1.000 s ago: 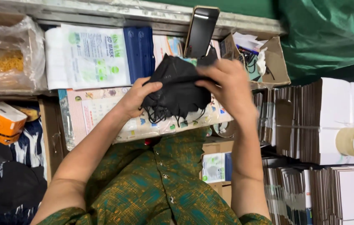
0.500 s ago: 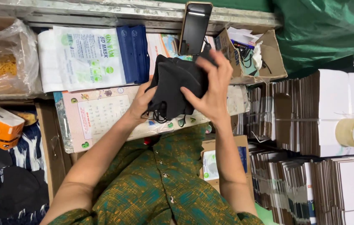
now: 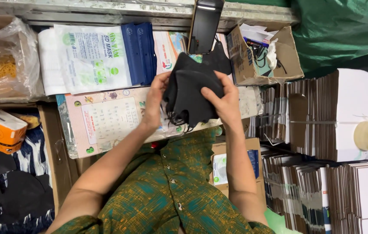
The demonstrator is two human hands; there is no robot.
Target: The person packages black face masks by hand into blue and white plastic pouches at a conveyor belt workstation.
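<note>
My left hand [image 3: 157,100] and right hand [image 3: 221,100] both clasp the soft stack of black fabric face masks [image 3: 191,94] between them (long axis running away from me).

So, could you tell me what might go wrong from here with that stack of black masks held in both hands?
1. The black masks are pinched between the left hand and right hand only at the edges, so some could slide out.
2. Ear loops dangle loose below the stack and might snag or tangle.
3. The phone stands propped just behind the stack; a lift could knock it over.
</note>
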